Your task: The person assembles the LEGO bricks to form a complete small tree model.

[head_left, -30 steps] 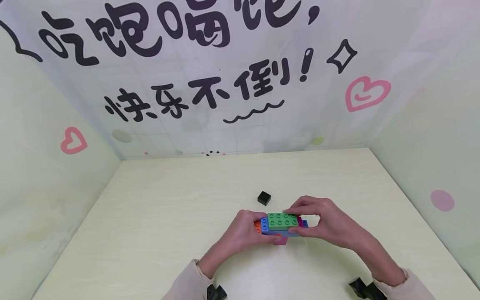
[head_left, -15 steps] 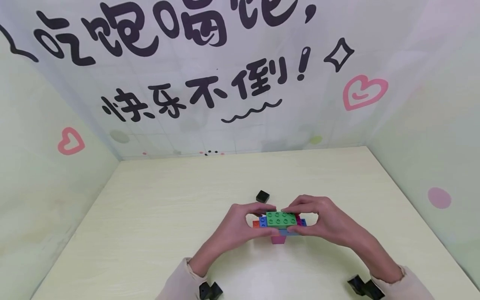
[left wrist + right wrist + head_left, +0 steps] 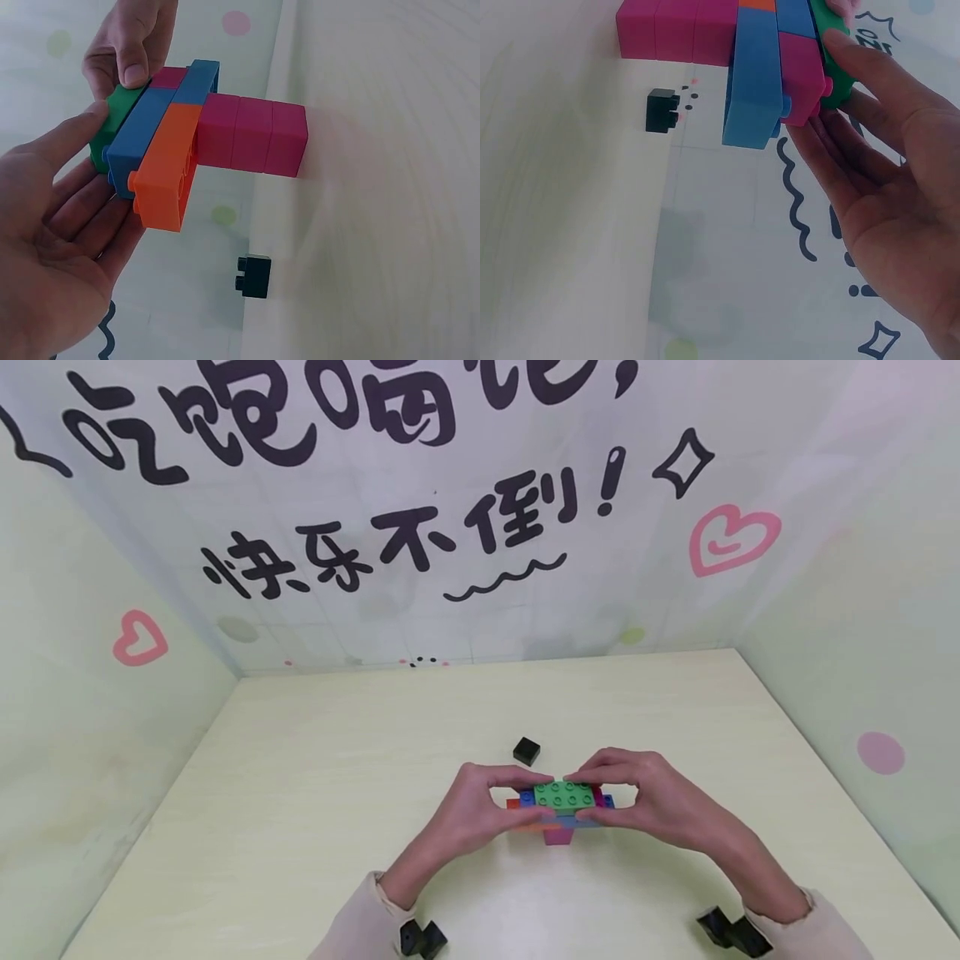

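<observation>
A stack of toy building bricks stands upright on the table. Its base is a column of magenta bricks [image 3: 253,136]. Across that lie an orange brick [image 3: 166,165] and a blue brick [image 3: 754,94], side by side. Above them sit another blue brick [image 3: 145,133] and a magenta brick [image 3: 801,75]. The green brick [image 3: 564,797] with studs is topmost. My left hand [image 3: 474,803] pinches its left part, thumb in front and fingers behind. From the other side, my right hand [image 3: 660,795] holds the right part the same way. The fingertips of both hands nearly meet.
A small black brick [image 3: 527,751] lies on the table [image 3: 337,760] just behind the stack. Printed cloth walls [image 3: 480,635] enclose the table at the back and both sides. Black block-shaped pieces [image 3: 423,939] show by the cuffs.
My left hand has shifted from the blue and orange bricks at the stack's left end up to the green brick. The right hand keeps its hold almost unmoved.
</observation>
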The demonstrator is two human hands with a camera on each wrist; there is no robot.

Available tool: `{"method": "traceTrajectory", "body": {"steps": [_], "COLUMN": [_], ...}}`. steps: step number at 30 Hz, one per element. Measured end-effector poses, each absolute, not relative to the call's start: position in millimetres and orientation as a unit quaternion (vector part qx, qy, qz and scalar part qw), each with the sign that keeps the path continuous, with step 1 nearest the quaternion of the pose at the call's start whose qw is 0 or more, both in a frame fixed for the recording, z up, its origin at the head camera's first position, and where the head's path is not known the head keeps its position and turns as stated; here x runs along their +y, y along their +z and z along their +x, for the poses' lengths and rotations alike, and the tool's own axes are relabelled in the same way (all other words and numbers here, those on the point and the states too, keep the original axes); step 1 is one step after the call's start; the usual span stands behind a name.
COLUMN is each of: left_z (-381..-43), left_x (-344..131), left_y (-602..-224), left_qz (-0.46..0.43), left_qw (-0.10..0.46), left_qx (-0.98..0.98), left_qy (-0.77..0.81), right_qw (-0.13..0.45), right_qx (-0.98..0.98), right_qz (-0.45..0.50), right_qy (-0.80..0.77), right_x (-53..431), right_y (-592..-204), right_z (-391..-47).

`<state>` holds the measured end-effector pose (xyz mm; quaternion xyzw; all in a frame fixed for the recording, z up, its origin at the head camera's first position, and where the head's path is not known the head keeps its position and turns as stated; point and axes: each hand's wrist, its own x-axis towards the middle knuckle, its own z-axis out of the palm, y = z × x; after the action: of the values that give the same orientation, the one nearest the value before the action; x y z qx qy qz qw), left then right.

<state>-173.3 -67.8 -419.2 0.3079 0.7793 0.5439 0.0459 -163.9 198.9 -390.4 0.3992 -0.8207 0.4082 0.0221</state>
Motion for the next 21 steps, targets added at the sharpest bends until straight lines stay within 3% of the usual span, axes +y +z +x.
{"method": "traceTrajectory", "body": {"steps": [21], "left_z": [-172.7], "left_x": [-68.3], "left_y": [-415.5], "left_qz": [0.319], "left_qw": [0.034], "left_qx": [0.789], "left_qy": [0.525], "right_qw": [-0.009], "right_qx": [-0.806], "right_qz": [0.372], "right_qy": [0.46], "right_x": [206.7], "right_y": [-389.4], "right_z": [-169.1]}}
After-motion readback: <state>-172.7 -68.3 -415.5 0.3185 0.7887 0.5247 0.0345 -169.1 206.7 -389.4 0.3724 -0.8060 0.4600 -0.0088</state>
